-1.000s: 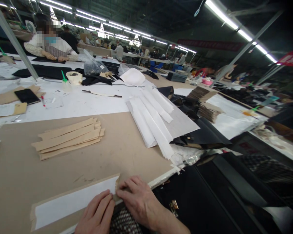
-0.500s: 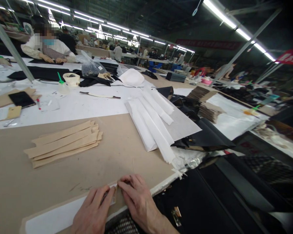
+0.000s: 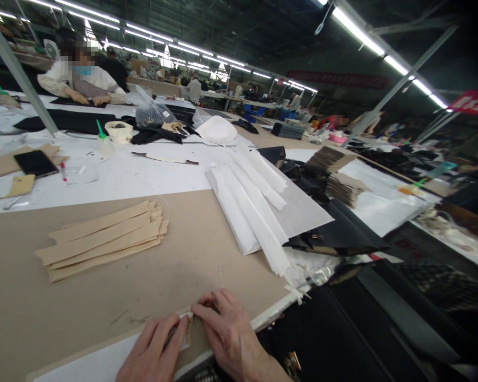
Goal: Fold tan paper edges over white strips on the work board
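A long white strip (image 3: 91,362) lies over a slightly wider beige strip (image 3: 43,371) at the near edge of the table, partly cut off by the frame. My left hand (image 3: 153,347) bears down on the white strip near its right end, fingers bent and pressed together. My right hand (image 3: 227,329) is closed at that same end, thumb and forefinger pinching the beige strip's corner. The fingertips of both hands almost meet there. What lies beneath my left palm is hidden.
Beige strips (image 3: 103,241) lie stacked on the brown board (image 3: 191,239). White strips (image 3: 250,212) fan out at its right. Black pieces (image 3: 354,318) hang beside the edge. Farther back are a phone (image 3: 36,162), a tub (image 3: 119,132), and a masked co-worker (image 3: 83,79).
The view has shifted slightly, so the table's things sit a little lower. Both hands stay at the strip's right end, with the right fingers still pinched there.
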`<state>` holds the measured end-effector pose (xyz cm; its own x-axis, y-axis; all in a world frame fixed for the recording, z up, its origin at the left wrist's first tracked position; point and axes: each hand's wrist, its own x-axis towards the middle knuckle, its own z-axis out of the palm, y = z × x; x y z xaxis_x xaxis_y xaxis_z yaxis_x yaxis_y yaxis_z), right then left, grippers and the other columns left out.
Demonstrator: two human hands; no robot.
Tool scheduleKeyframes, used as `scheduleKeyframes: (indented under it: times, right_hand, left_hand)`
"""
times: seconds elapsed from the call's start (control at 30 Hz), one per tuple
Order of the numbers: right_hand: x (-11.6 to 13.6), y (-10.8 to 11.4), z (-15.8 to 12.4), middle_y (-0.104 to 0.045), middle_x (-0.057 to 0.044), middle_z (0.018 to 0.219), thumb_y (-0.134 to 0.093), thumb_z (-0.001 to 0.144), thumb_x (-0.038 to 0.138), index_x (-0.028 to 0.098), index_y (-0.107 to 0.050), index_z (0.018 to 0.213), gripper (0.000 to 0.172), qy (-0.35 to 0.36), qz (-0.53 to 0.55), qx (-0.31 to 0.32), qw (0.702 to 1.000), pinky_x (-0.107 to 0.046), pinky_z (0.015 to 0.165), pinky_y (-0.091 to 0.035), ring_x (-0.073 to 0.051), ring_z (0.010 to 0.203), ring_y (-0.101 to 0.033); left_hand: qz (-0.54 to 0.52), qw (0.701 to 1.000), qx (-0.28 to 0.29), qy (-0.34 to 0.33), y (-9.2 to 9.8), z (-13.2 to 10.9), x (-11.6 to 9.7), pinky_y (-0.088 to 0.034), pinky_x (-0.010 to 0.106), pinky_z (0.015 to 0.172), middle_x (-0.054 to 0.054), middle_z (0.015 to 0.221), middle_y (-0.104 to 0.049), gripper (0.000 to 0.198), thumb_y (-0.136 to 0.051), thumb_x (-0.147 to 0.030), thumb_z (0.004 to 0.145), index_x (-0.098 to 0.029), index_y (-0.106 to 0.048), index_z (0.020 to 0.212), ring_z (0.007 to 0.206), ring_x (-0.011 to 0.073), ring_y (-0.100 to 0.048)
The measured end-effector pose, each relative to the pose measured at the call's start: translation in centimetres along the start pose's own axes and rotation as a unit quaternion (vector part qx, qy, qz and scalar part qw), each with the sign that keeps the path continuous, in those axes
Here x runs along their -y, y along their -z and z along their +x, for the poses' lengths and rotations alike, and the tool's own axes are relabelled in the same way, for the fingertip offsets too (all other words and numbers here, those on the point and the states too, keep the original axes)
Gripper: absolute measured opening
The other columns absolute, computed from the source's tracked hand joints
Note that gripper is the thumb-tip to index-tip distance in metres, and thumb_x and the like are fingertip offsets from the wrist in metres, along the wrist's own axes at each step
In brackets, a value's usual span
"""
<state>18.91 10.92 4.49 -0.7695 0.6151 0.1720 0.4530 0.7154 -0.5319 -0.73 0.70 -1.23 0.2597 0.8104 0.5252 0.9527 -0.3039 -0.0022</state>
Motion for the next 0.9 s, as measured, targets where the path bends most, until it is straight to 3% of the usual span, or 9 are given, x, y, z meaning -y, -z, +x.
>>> scheduleKeyframes:
  times: [0.3,0.57,0.67,0.77,0.9]
  right_hand:
    - [0.2,0.0,0.4,-0.061,-0.004,0.111,-0.059,0.089,0.013,0.024,-0.060,0.113,0.027,-0.001,-0.112,0.059,0.992,-0.038,0.084,-0.044,-0.024,0.097,-0.050]
    - [2.2,-1.0,0.9,-0.063,-0.006,0.102,-0.068,0.084,0.014,0.018,-0.059,0.106,0.023,0.024,-0.235,0.062,0.970,-0.039,0.069,-0.045,-0.026,0.086,-0.052]
    - [2.1,-0.7,0.8,-0.063,-0.005,0.107,-0.066,0.082,0.009,0.022,-0.059,0.106,0.028,-0.019,-0.184,0.055,0.981,-0.038,0.071,-0.048,-0.027,0.091,-0.054]
    - [1.4,-0.1,0.3,-0.062,-0.004,0.110,-0.057,0.086,0.005,0.025,-0.060,0.108,0.030,-0.068,-0.067,0.010,0.995,-0.035,0.078,-0.049,-0.024,0.097,-0.056]
    - [0.7,-0.3,-1.0,-0.061,-0.006,0.109,-0.045,0.090,0.002,0.025,-0.060,0.113,0.035,-0.029,0.025,-0.054,0.998,-0.036,0.084,-0.049,-0.023,0.096,-0.055]
  left_hand:
    - [0.016,0.999,-0.004,-0.036,-0.1,0.1,0.4,-0.051,0.028,0.086,0.009,0.110,-0.066,0.050,-0.040,-0.002,0.082,-0.012,-0.062,0.126,0.094,0.0189,-0.062]
    - [0.000,1.000,0.004,-0.020,0.4,0.1,0.1,-0.051,0.027,0.088,0.009,0.113,-0.066,0.046,-0.041,-0.006,0.085,-0.011,-0.061,0.127,0.099,0.0202,-0.061]
    - [-0.010,1.000,0.005,-0.011,0.4,0.1,0.0,-0.051,0.027,0.088,0.008,0.112,-0.065,0.045,-0.042,-0.005,0.085,-0.013,-0.062,0.125,0.098,0.0200,-0.060]
    - [-0.024,1.000,0.008,0.005,0.4,0.0,0.0,-0.049,0.029,0.090,0.008,0.113,-0.064,0.044,-0.042,-0.002,0.085,-0.014,-0.063,0.121,0.098,0.0199,-0.059]
    - [-0.038,0.999,0.005,0.007,0.4,0.1,-0.2,-0.047,0.028,0.091,0.008,0.113,-0.063,0.042,-0.043,-0.002,0.086,-0.014,-0.063,0.121,0.098,0.0191,-0.058]
